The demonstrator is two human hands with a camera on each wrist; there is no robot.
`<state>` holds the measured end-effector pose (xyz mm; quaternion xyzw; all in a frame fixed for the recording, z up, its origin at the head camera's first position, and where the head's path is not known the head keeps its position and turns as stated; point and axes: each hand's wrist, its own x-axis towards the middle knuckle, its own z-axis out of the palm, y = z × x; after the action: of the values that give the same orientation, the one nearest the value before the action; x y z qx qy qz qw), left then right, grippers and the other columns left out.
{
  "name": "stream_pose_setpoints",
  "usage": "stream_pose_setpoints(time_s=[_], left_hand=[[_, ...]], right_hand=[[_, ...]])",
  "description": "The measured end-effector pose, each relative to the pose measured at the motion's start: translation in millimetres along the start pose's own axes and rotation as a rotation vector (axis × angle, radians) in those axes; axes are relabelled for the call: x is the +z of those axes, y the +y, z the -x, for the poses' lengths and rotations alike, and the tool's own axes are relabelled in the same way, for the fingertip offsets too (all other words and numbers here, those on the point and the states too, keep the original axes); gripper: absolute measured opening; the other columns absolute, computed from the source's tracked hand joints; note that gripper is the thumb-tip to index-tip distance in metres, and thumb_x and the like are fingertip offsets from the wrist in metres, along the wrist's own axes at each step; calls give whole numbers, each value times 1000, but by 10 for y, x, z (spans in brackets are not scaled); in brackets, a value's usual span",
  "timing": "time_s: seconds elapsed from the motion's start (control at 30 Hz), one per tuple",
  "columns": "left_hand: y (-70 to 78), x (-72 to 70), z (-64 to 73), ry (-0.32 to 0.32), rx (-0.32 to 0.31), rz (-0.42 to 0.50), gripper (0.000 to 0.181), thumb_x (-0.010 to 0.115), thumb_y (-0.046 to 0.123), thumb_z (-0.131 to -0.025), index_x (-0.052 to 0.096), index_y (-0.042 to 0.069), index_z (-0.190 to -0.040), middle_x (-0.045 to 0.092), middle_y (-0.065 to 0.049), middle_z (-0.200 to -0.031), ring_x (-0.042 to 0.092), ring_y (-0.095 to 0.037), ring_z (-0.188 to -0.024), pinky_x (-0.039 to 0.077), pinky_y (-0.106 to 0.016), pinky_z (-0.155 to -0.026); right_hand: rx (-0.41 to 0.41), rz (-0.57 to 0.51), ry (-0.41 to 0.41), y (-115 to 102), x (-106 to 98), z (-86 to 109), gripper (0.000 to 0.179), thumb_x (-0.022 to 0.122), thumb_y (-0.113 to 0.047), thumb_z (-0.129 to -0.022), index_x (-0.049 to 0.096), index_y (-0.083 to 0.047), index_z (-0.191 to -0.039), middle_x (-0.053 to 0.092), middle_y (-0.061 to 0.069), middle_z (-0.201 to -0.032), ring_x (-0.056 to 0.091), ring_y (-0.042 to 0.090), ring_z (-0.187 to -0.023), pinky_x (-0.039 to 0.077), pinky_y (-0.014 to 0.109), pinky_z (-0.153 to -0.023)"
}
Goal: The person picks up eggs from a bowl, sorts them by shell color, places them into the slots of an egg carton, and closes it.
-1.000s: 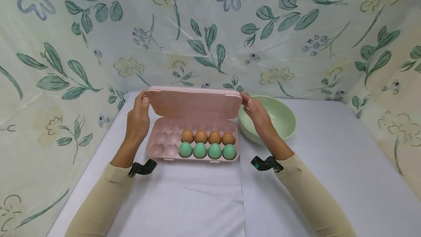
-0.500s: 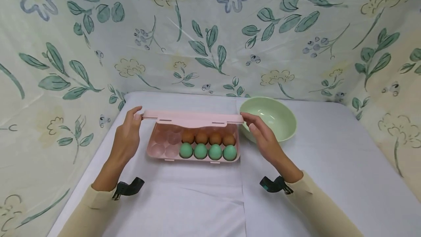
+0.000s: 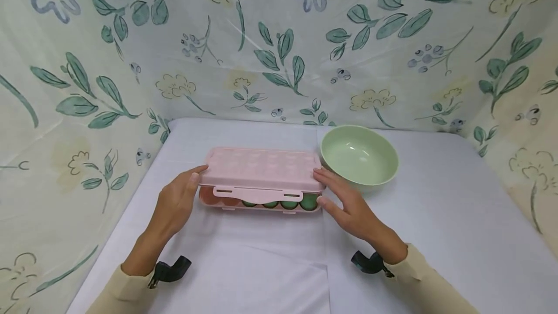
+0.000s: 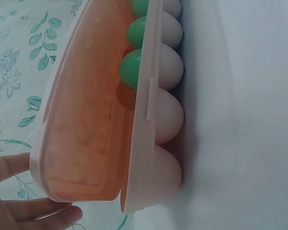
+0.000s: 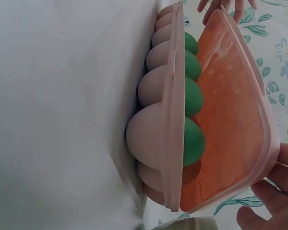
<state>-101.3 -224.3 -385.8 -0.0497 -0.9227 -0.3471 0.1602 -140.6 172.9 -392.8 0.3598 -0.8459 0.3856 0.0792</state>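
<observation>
A pink plastic egg carton [image 3: 261, 164] lies on the white cloth, its lid tilted down over the tray with a narrow gap along the front. Through that gap the green eggs [image 3: 308, 201] show in the front row. A brown egg [image 5: 192, 173] is visible behind them in the right wrist view; other brown eggs are hidden by the lid. My left hand [image 3: 175, 202] touches the lid's left end with extended fingers. On the right end, my right hand [image 3: 348, 205] rests its outstretched fingers on the lid, thumb lower beside the tray.
A light green bowl [image 3: 359, 154] stands behind and to the right of the carton, close to my right hand. White cloth [image 3: 244, 275] covers the table. A floral curtain [image 3: 279, 42] hangs along the back and sides.
The lid has swung forward and down from upright, covering the brown eggs and most of the green ones. Both hands have come down and nearer with it.
</observation>
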Motion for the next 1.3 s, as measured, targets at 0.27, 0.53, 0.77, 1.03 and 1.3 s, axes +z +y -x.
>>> stream_pose_setpoints(time_s=[0.27, 0.53, 0.77, 1.03, 1.3], left_hand=[[14, 82, 122, -44, -12, -95, 45, 37, 40, -104, 59, 14, -133, 46, -18, -144, 42, -41, -131, 35, -61, -102], [-16, 163, 206, -3, 62, -246, 42, 44, 38, -101, 66, 8, -122, 50, -18, -140, 45, -40, -128, 37, -61, -100], [-29, 182, 178, -22, 80, -260, 41, 45, 39, -101, 67, 9, -119, 51, -19, -138, 45, -39, -127, 37, -59, -101], [-86, 204, 181, -57, 158, -308, 42, 61, 35, -94, 58, 22, -134, 47, -22, -141, 47, -44, -124, 41, -63, -95], [-112, 297, 101, -101, 412, -328, 62, 72, 38, -85, 52, 22, -141, 39, -13, -151, 32, -33, -140, 23, -53, -113]], right_hand=[[-60, 138, -106, -25, 61, -91, 63, 61, -37, -95, 39, -9, -148, 36, 2, -153, 26, 23, -144, 14, 48, -117], [-117, 247, -181, -24, 186, -210, 71, 64, -42, -91, 38, -7, -148, 34, 6, -154, 28, 25, -143, 22, 44, -116], [-121, 256, -204, 15, 263, -238, 72, 65, -41, -91, 38, -7, -148, 34, 7, -154, 27, 27, -143, 23, 43, -115], [-163, 282, -192, 41, 326, -228, 73, 70, -38, -88, 40, -6, -147, 36, 10, -152, 30, 29, -141, 22, 49, -114], [-200, 349, -199, 41, 363, -214, 63, 71, -33, -87, 49, -14, -143, 38, 14, -150, 35, 33, -138, 21, 55, -113]])
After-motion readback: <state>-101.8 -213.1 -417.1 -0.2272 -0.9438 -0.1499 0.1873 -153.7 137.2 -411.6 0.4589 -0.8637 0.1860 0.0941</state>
